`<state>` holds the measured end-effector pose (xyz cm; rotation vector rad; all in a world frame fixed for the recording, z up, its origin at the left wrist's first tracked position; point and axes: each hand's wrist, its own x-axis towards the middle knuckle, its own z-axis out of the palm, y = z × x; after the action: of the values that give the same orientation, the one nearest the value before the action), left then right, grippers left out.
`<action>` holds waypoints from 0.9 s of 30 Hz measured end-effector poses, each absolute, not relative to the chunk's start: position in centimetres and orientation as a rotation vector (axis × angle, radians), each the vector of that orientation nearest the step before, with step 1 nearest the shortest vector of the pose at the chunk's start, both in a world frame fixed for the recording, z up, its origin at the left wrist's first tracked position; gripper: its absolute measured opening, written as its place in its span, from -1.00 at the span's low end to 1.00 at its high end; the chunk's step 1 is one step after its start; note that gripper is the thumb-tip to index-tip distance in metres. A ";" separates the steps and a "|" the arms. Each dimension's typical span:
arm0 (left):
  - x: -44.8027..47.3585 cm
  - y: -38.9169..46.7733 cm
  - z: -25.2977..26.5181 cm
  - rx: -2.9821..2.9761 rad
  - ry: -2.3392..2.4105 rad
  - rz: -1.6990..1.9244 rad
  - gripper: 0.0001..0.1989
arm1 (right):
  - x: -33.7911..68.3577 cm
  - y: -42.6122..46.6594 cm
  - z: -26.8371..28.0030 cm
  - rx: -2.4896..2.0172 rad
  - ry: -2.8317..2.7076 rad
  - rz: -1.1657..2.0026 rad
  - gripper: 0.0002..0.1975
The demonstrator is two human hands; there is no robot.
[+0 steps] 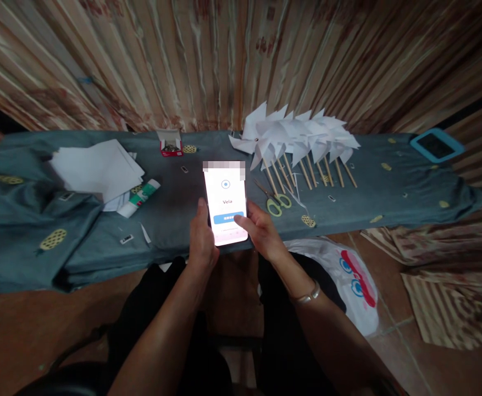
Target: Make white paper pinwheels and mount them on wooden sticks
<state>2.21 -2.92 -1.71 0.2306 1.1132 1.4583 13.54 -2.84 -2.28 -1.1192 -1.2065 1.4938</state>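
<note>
A smartphone (pixel 226 190) with a bright white screen is held upright between my two hands above the table's near edge. My left hand (pixel 203 236) is closed along its left side, thumb against the edge. My right hand (pixel 262 228) grips the right side, and its thumb lies over the blue button low on the screen. Just right of the phone, green-handled scissors (pixel 277 201) lie on the cloth. Behind them sits a row of white paper pinwheels (pixel 294 135) on wooden sticks, overlapping one another.
White paper sheets (pixel 96 168) and a green-and-white glue stick (pixel 139 199) lie on the left of the cloth-covered table (pixel 175 203). Farther back stands an open red box (pixel 170 146) of small metal pieces. A blue-framed tablet (pixel 437 145) is far right; a white plastic bag (pixel 331 258) rests below.
</note>
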 end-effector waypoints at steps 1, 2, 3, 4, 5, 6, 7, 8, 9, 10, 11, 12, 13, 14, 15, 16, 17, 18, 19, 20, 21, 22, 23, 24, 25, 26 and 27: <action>2.2 -2.9 -1.7 0.226 1.115 1.460 -0.62 | 13.5 -2.9 -2.2 -1.119 -1.210 1.490 -0.78; 2.2 -3.0 -1.7 0.220 1.120 1.462 -0.64 | 13.5 -2.9 -2.1 -1.121 -1.216 1.484 -0.78; 2.2 -3.0 -1.7 0.215 1.122 1.462 -0.65 | 13.5 -2.9 -2.0 -1.122 -1.219 1.480 -0.77; 2.2 -3.0 -1.7 0.211 1.124 1.460 -0.66 | 13.5 -2.9 -1.9 -1.125 -1.219 1.477 -0.77; 2.2 -3.0 -1.6 0.208 1.125 1.456 -0.66 | 13.4 -2.9 -1.8 -1.126 -1.217 1.478 -0.76; 2.2 -3.0 -1.6 0.206 1.125 1.453 -0.66 | 13.4 -2.9 -1.7 -1.126 -1.212 1.480 -0.75; 2.2 -3.0 -1.5 0.208 1.124 1.449 -0.65 | 13.4 -2.9 -1.6 -1.126 -1.207 1.483 -0.74; 2.1 -3.0 -1.5 0.211 1.125 1.447 -0.65 | 13.4 -2.9 -1.6 -1.128 -1.202 1.486 -0.74; 2.1 -3.0 -1.5 0.215 1.130 1.445 -0.64 | 13.4 -2.9 -1.6 -1.132 -1.200 1.484 -0.74; 2.1 -3.0 -1.5 0.219 1.136 1.445 -0.63 | 13.4 -2.9 -1.6 -1.136 -1.202 1.482 -0.74; 2.1 -3.0 -1.5 0.222 1.141 1.445 -0.63 | 13.4 -2.9 -1.7 -1.141 -1.205 1.477 -0.75; 2.1 -3.0 -1.5 0.223 1.143 1.445 -0.63 | 13.4 -2.9 -1.7 -1.147 -1.212 1.471 -0.75; 2.1 -3.0 -1.5 0.221 1.145 1.445 -0.64 | 13.5 -2.9 -1.8 -1.150 -1.220 1.465 -0.75; 2.1 -3.0 -1.5 0.218 1.143 1.445 -0.64 | 13.5 -2.9 -1.8 -1.150 -1.227 1.460 -0.76; 2.1 -3.0 -1.5 0.214 1.142 1.445 -0.65 | 13.5 -2.9 -1.9 -1.147 -1.232 1.457 -0.77; 2.1 -3.0 -1.5 0.210 1.143 1.443 -0.65 | 13.5 -2.9 -1.9 -1.144 -1.235 1.455 -0.78; 2.1 -3.0 -1.4 0.205 1.145 1.440 -0.65 | 13.5 -2.9 -1.9 -1.139 -1.237 1.456 -0.79; 2.1 -3.0 -1.4 0.200 1.146 1.436 -0.65 | 13.6 -2.9 -1.9 -1.134 -1.238 1.461 -0.79; 2.2 -3.0 -1.3 0.195 1.148 1.433 -0.65 | 13.6 -2.9 -1.8 -1.128 -1.239 1.468 -0.79; 2.2 -3.0 -1.3 0.189 1.149 1.430 -0.65 | 13.6 -2.9 -1.7 -1.124 -1.241 1.478 -0.80; 2.2 -3.0 -1.3 0.183 1.148 1.426 -0.65 | 13.7 -2.9 -1.6 -1.122 -1.244 1.483 -0.80; 2.2 -3.0 -1.3 0.182 1.142 1.422 -0.64 | 13.8 -2.9 -1.4 -1.123 -1.246 1.481 -0.81; 2.3 -3.0 -1.4 0.187 1.132 1.420 -0.63 | 13.8 -2.9 -1.3 -1.126 -1.249 1.470 -0.81; 2.3 -3.0 -1.4 0.197 1.118 1.421 -0.61 | 13.9 -2.8 -1.1 -1.131 -1.251 1.450 -0.81; 2.3 -3.1 -1.5 0.213 1.103 1.424 -0.59 | 14.0 -2.8 -1.0 -1.137 -1.251 1.424 -0.80; 2.3 -3.1 -1.6 0.232 1.090 1.430 -0.57 | 14.1 -2.7 -0.8 -1.143 -1.246 1.398 -0.79; 2.3 -3.1 -1.7 0.249 1.082 1.439 -0.56 | 14.2 -2.6 -0.8 -1.145 -1.234 1.379 -0.77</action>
<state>2.35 -3.12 -1.74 0.2488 1.0825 1.4392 14.21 -2.55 -0.78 -1.1452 -1.2338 1.3789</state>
